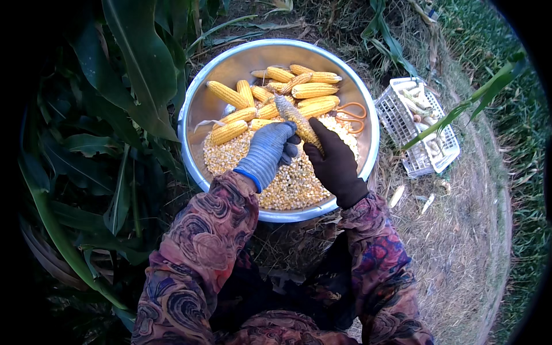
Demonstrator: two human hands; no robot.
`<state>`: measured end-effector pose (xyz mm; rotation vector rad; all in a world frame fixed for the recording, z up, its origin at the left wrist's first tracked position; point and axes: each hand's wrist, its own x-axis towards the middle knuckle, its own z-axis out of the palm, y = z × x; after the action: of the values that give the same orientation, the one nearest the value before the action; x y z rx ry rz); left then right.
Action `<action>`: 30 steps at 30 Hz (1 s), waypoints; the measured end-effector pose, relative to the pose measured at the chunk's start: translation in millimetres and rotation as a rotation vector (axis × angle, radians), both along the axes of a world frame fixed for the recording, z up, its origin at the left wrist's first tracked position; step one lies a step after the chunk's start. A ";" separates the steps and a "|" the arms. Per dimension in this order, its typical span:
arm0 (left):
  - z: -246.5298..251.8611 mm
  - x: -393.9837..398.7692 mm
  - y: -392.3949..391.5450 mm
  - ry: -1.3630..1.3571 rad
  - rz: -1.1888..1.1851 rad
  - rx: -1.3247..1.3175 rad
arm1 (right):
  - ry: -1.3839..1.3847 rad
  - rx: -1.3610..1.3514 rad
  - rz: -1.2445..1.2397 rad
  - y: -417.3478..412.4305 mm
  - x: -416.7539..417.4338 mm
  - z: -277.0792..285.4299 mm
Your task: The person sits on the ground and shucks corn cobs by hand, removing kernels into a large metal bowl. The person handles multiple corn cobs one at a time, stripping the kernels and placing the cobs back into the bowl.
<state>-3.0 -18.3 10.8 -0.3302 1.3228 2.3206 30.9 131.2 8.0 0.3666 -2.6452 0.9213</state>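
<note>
A large round metal basin (196, 161) holds loose corn kernels (297, 185) and several yellow corn cobs (315, 90). Over it, my right hand (334, 161), in a dark glove, grips the lower end of a partly shelled corn cob (294, 115), whose far tip is bare of kernels. My left hand (271, 146), in a grey-blue knitted glove with a blue cuff, is curled just left of that cob; whether it touches the cob or holds anything in its fingers is unclear. An orange-handled tool (353, 116), probably scissors, lies at the basin's right side, partly hidden by cobs.
A white plastic basket (412, 161) with bare cobs and husks stands tilted right of the basin. Pieces of cob or husk (396, 196) lie on the dry grass near it. Tall corn plants (146, 77) crowd the left side, and a green leaf (453, 116) reaches across the basket.
</note>
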 end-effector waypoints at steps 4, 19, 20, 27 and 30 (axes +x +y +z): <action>-4.8 -3.0 -1.9 -0.037 -0.034 0.166 | -0.006 -0.098 0.049 1.5 0.7 -0.9; -0.6 1.3 -1.6 0.129 -0.052 0.007 | -0.089 -0.209 0.077 -2.0 2.3 6.7; -1.2 0.7 -1.9 0.148 -0.075 -0.041 | -0.072 -0.179 0.076 -1.3 1.7 3.7; 14.9 9.0 3.1 0.197 -0.088 -0.302 | -0.118 -0.199 0.108 0.5 1.3 -0.1; 12.1 6.9 2.9 0.187 -0.081 -0.325 | -0.145 -0.200 0.110 -2.3 3.4 4.6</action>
<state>3.9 -15.4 22.9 -0.1578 1.7757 2.1090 34.3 128.9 12.7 0.4138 -2.6508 1.2805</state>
